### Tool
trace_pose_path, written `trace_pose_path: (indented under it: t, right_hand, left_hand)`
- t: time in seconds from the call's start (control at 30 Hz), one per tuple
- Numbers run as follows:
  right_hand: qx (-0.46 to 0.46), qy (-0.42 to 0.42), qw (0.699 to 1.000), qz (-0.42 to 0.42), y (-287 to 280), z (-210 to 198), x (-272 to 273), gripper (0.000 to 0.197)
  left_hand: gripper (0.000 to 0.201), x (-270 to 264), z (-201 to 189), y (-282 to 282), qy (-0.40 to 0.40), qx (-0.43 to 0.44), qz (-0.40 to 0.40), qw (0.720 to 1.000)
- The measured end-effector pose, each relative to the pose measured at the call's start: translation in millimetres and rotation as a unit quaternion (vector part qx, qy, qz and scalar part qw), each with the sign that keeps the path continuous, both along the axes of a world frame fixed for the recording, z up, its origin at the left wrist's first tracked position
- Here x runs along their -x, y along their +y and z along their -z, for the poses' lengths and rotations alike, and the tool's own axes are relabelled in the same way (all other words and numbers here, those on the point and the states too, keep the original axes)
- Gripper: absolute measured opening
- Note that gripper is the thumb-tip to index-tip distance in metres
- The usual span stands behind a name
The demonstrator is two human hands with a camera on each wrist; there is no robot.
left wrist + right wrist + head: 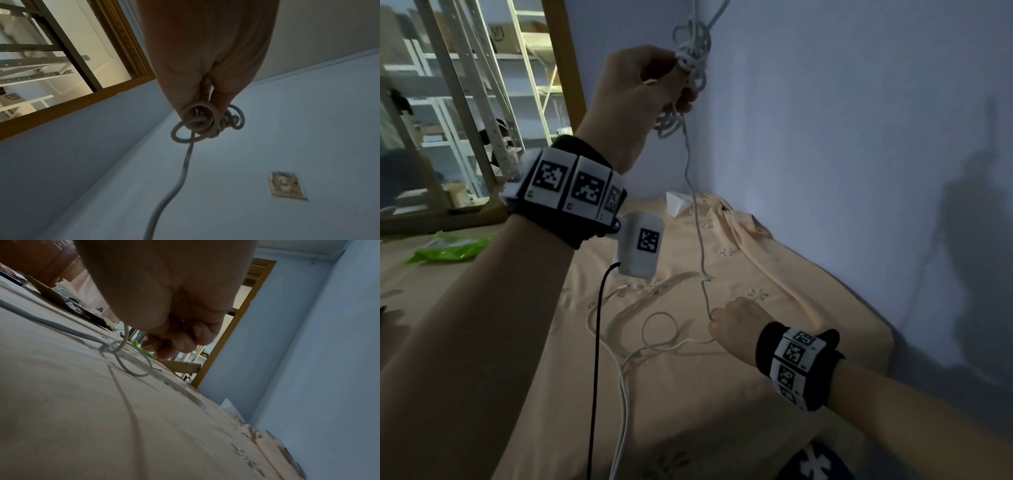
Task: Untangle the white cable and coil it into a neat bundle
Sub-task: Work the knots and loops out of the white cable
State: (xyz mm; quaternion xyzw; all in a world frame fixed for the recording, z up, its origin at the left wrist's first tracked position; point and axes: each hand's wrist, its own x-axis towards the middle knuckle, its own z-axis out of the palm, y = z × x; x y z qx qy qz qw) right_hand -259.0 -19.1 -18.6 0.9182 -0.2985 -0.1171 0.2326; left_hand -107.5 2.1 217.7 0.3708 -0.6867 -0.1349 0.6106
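Note:
My left hand (654, 85) is raised high near the wall and grips a knotted clump of the white cable (693, 51). In the left wrist view the cable's loops (202, 121) wrap round my fingertips, and one strand drops down. That strand (697, 212) runs down to my right hand (732, 325), which is low over the cloth with its fingers curled round the cable. More of the cable lies in a loose loop (659, 330) on the cloth left of my right hand; the right wrist view shows this loop (133, 361) and a small plug end.
A peach cloth (722, 394) covers the surface, bunched against the blue wall (859, 137) at the right. A black cord (595, 359) hangs from my left wrist camera. A green bag (448, 248) lies far left. A wood-framed window (482, 102) stands behind.

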Motion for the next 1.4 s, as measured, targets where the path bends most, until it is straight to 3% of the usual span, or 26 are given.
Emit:
trace_pose_path:
  t: [0.1,0.3,0.4,0.53,0.67,0.77,0.9,1.0,1.1,1.3,1.37,1.4]
  right_hand:
    - [-0.001,0.001,1.0,-0.006,-1.5,-0.5,1.6,0.02]
    - [-0.06,-0.076,0.995,0.026,-15.9,-2.9,14.7,0.033]
    - [-0.085,-0.2,0.976,0.005,-22.2,-9.9,19.4,0.039]
    - [0.006,-0.388,0.917,-0.096,-31.5,-15.6,24.1,0.048]
    - [-0.003,-0.419,0.906,-0.055,-36.3,-15.4,26.8,0.052]
    - [-0.094,-0.43,0.898,0.004,-38.2,-6.2,29.6,0.067]
    - [-0.178,-0.377,0.907,0.066,-43.7,-0.3,33.1,0.071]
    - [-0.162,-0.464,0.865,0.099,-41.3,-8.2,36.6,0.06]
    - [-0.106,-0.555,0.823,0.054,-43.1,-25.1,34.6,0.04]
    - [-0.204,-0.622,0.756,-0.01,-37.0,-67.3,4.1,0.068]
    - [-0.23,-0.634,0.738,-0.004,-32.3,-77.8,-9.2,0.06]
    - [-0.244,-0.651,0.719,0.002,-30.6,-81.3,-15.9,0.046]
  left_hand:
    - [0.01,-1.1,-3.2,-2.3,0.021,-0.005,0.019,1.0]
    - [0.012,2.1,15.6,1.3,-0.025,-0.069,0.039,0.997]
    - [0.01,3.4,23.8,2.0,-0.066,-0.094,0.028,0.993]
    - [0.008,-1.4,28.4,-1.1,-0.059,-0.105,0.015,0.993]
    - [0.009,-8.4,30.2,-2.4,-0.056,-0.102,-0.001,0.993]
    - [0.01,-10.0,31.9,-0.9,-0.06,-0.108,-0.008,0.992]
    - [0.016,-7.9,36.0,0.3,-0.075,-0.109,-0.032,0.991]
    - [0.017,-8.0,36.9,0.1,-0.08,-0.108,-0.037,0.99]
    - [0.018,-9.1,39.1,-1.8,-0.086,-0.128,-0.019,0.988]
    - [0.021,0.0,52.0,-2.1,-0.037,-0.183,0.089,0.978]
    - [0.019,2.6,56.2,-1.4,-0.002,-0.2,0.135,0.97]
    - [0.019,2.2,58.3,-1.5,0.009,-0.206,0.149,0.967]
